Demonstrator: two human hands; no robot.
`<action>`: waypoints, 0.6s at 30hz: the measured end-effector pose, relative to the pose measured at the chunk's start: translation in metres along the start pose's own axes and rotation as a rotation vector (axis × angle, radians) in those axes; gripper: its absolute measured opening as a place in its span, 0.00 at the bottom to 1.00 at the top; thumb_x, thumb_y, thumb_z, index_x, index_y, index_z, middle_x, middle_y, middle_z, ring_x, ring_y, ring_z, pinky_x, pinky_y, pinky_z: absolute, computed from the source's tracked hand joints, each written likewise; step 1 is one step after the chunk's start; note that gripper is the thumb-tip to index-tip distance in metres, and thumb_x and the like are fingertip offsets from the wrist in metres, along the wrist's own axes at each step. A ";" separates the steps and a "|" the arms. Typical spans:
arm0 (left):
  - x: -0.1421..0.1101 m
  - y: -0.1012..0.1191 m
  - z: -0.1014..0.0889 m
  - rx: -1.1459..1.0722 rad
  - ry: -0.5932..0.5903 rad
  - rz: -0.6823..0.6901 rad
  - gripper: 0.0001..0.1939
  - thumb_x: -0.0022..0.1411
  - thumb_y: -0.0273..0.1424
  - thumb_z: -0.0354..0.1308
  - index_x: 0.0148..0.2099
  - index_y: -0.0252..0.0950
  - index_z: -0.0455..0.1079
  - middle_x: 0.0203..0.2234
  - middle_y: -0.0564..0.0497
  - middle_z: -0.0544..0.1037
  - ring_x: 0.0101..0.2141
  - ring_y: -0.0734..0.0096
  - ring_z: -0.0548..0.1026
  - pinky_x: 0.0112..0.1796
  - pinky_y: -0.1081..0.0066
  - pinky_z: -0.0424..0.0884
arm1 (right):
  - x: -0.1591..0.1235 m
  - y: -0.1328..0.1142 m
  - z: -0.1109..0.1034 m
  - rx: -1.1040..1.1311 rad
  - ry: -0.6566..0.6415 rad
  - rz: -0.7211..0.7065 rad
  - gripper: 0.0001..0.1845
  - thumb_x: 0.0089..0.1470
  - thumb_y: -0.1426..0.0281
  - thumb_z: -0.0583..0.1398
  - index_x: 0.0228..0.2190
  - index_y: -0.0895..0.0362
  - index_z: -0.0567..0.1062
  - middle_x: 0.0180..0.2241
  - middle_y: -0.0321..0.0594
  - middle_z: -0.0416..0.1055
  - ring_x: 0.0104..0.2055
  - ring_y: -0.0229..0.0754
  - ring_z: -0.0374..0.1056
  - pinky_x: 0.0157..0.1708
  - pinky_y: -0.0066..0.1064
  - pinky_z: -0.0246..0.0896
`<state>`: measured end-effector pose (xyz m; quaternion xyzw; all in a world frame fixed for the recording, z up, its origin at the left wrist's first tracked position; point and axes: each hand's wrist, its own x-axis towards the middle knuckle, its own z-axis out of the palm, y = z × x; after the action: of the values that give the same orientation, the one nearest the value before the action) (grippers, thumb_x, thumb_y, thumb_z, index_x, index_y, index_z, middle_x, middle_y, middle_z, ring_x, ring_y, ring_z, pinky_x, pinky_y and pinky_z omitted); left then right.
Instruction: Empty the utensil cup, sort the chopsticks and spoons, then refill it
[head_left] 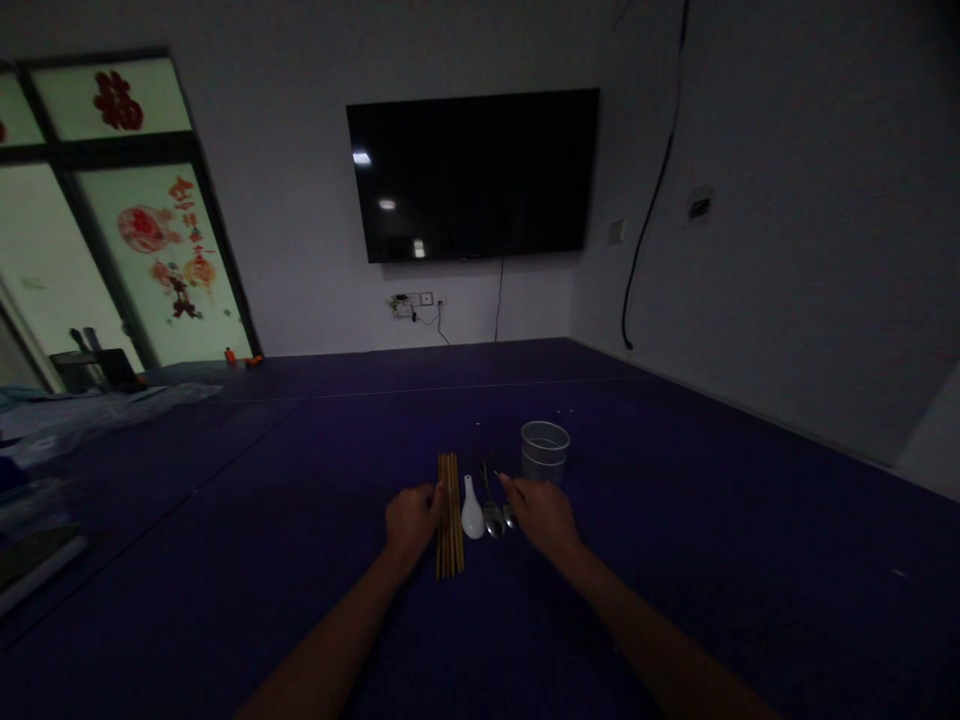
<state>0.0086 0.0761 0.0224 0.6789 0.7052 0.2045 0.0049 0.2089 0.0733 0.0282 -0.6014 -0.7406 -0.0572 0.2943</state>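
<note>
A bundle of wooden chopsticks (451, 530) lies side by side on the dark blue surface. My left hand (411, 520) is closed at their left edge, its thumb against the outermost stick; whether its fingers grip one is hidden. To the right of the chopsticks rests a white soup spoon (472, 517), bowl toward me. Beside it lies a metal spoon (493, 518). My right hand (541, 510) is closed around the handle area of another metal spoon (510, 516), whose bowl shows partly past the fingers. Just behind that hand stands a grey metal cup (545, 450), upright.
The broad blue surface (337, 440) runs back to the wall under a black television (476, 175). Clear plastic wrap (142, 405) and a dark container (94, 370) are at the far left. A black cable (652, 210) hangs down the right wall.
</note>
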 end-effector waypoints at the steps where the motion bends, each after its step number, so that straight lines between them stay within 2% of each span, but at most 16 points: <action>1: 0.000 0.000 0.000 0.007 0.002 0.003 0.27 0.66 0.43 0.38 0.30 0.37 0.74 0.25 0.48 0.77 0.28 0.69 0.73 0.26 0.74 0.54 | 0.000 0.000 0.001 0.001 0.002 -0.003 0.30 0.63 0.58 0.42 0.19 0.56 0.72 0.20 0.41 0.73 0.22 0.38 0.68 0.21 0.30 0.41; 9: 0.000 -0.001 0.000 0.020 -0.002 0.010 0.27 0.66 0.43 0.38 0.31 0.36 0.75 0.24 0.48 0.77 0.27 0.70 0.73 0.26 0.74 0.54 | 0.001 0.000 0.001 -0.006 -0.019 -0.014 0.30 0.63 0.58 0.43 0.19 0.56 0.72 0.20 0.41 0.73 0.23 0.39 0.68 0.21 0.30 0.41; 18: 0.003 -0.003 -0.002 0.046 -0.037 0.009 0.25 0.66 0.43 0.39 0.32 0.37 0.74 0.26 0.48 0.78 0.31 0.69 0.74 0.27 0.74 0.56 | 0.000 -0.001 0.001 -0.013 -0.026 -0.021 0.28 0.63 0.58 0.44 0.20 0.55 0.73 0.21 0.41 0.74 0.23 0.39 0.68 0.21 0.29 0.42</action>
<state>0.0051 0.0786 0.0240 0.6858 0.7063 0.1756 0.0016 0.2079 0.0732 0.0279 -0.5961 -0.7503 -0.0574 0.2800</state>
